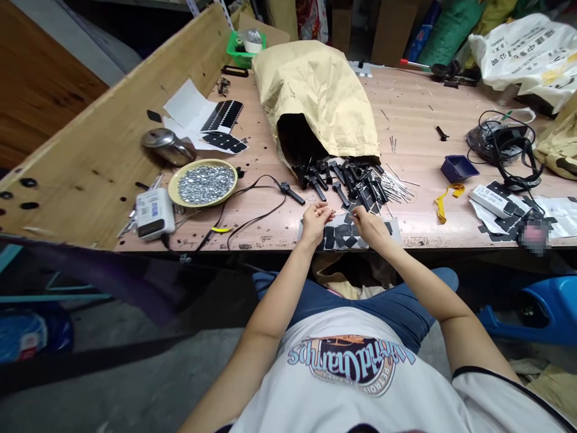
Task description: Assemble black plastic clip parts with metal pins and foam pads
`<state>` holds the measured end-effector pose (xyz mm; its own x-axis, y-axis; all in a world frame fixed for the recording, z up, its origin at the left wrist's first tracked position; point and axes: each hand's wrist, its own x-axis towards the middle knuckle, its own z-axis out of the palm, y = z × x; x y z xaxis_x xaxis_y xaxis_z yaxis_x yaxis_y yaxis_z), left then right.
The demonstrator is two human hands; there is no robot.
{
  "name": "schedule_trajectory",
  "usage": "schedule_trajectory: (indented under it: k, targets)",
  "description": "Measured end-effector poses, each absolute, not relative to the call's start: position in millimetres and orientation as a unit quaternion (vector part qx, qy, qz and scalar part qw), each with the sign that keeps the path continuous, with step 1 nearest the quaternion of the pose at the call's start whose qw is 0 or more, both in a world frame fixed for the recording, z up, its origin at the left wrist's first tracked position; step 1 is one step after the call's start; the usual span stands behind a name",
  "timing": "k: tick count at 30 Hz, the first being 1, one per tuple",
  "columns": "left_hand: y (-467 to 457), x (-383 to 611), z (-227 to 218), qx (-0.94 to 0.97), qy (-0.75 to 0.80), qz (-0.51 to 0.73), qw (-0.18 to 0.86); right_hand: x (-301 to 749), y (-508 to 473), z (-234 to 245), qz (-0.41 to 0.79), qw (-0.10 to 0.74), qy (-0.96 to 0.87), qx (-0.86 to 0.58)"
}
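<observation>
My left hand [317, 220] hovers at the table's near edge with its fingers pinched on a small item I cannot make out. My right hand [366, 224] is close beside it, fingers curled on a small dark piece. Both hands are over a sheet of black square pads [342, 234]. Just beyond them lies a heap of black plastic parts [347, 175] with thin metal pins [399, 187], spilling from a large tan paper sack [315, 96].
A yellow dish of small silver bits [204, 182] sits left, with a white box [154, 211], black cable [252, 204] and metal mouse-like object [166, 145]. A blue tray [458, 167], yellow strip [446, 199], headphones [509, 147] and white bag [532, 54] lie right. A wooden board [112, 132] walls the left.
</observation>
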<state>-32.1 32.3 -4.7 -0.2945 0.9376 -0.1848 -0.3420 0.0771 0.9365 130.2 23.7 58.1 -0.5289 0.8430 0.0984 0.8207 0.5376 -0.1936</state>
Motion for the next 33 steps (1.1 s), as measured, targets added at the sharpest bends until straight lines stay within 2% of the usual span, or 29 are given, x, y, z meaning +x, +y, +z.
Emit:
schedule_trajectory:
  k: [4,9,15,19,25,28,33]
  targets:
    - [14,-23,3,0.219,0.432,0.653,0.582,107,9,73,0.074,0.045,-0.86,-0.503]
    - [6,-19,4,0.237,0.411,0.671,0.57,108,4,78,0.086,0.028,-0.852,-0.516]
    - [4,-14,-2,0.29,0.392,0.699,0.522,117,9,55,0.2,0.151,-0.837,-0.487]
    - [1,-11,-3,0.307,0.386,0.717,0.492,119,8,42,0.203,0.234,-0.823,-0.477]
    - [0,-12,-3,0.331,0.384,0.712,0.486,119,3,44,0.202,0.222,-0.821,-0.485]
    - [1,-13,-3,0.35,0.384,0.707,0.48,119,2,48,0.25,0.222,-0.805,-0.489]
    - [-1,-12,0,0.359,0.383,0.712,0.466,117,0,54,0.334,0.297,-0.751,-0.487]
